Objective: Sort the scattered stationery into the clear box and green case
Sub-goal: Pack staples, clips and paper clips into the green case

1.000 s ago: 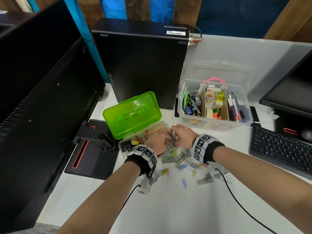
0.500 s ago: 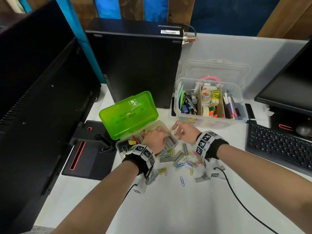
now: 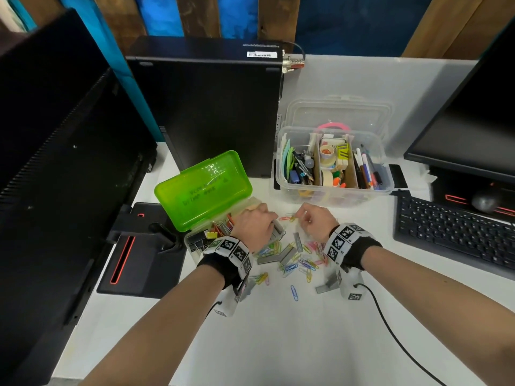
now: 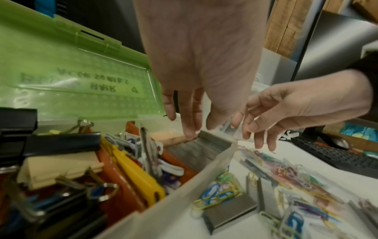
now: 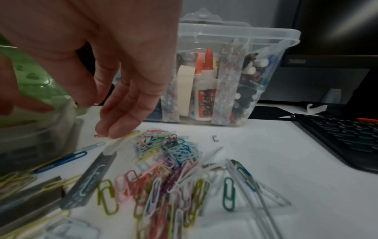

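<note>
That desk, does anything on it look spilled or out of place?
Yes. Coloured paper clips and grey staple strips lie loose on the white desk, between the open green case and the clear box, rather than inside either container.

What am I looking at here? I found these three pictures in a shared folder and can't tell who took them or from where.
A person is tidying a desk, filmed by three worn cameras. The wide picture comes from a head camera looking down at both arms; the other two come from cameras strapped to each wrist, looking along the fingers. The left hand reaches into the open green case, fingers straight over a strip of staples in it. The right hand hovers over loose coloured paper clips on the white table, fingertips near the pile; it seems to hold nothing. Behind stands the clear box of pens, tape and glue.
</note>
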`<action>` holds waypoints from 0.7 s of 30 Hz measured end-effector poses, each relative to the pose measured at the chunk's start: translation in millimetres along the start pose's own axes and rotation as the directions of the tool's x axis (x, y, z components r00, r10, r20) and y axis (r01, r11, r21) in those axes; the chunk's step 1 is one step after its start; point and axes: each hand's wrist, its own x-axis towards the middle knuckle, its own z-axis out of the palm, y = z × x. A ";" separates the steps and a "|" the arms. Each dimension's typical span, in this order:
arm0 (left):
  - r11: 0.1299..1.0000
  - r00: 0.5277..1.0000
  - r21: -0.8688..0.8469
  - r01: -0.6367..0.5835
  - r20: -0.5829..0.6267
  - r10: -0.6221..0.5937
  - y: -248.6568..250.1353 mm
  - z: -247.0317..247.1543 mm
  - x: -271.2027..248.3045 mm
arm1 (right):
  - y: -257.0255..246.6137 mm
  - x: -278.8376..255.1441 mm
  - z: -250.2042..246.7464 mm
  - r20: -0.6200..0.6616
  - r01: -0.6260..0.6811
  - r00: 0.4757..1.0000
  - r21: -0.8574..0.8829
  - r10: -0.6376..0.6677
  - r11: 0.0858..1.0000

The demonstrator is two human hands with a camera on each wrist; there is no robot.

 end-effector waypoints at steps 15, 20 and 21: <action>0.997 0.993 0.073 -0.038 0.112 0.030 39.6 42.7 -26.1 | 0.7 -13.9 27.0 0.080 -0.146 0.983 -0.206 0.165 0.968; 0.998 0.997 0.008 -0.070 0.033 0.070 33.5 39.8 -23.1 | 8.4 -16.4 20.9 -0.029 -0.185 0.983 -0.045 0.184 0.982; 0.997 0.996 0.008 -0.078 0.041 0.078 33.2 40.6 -22.7 | 11.4 -15.6 20.3 -0.045 -0.177 0.983 0.039 0.179 0.983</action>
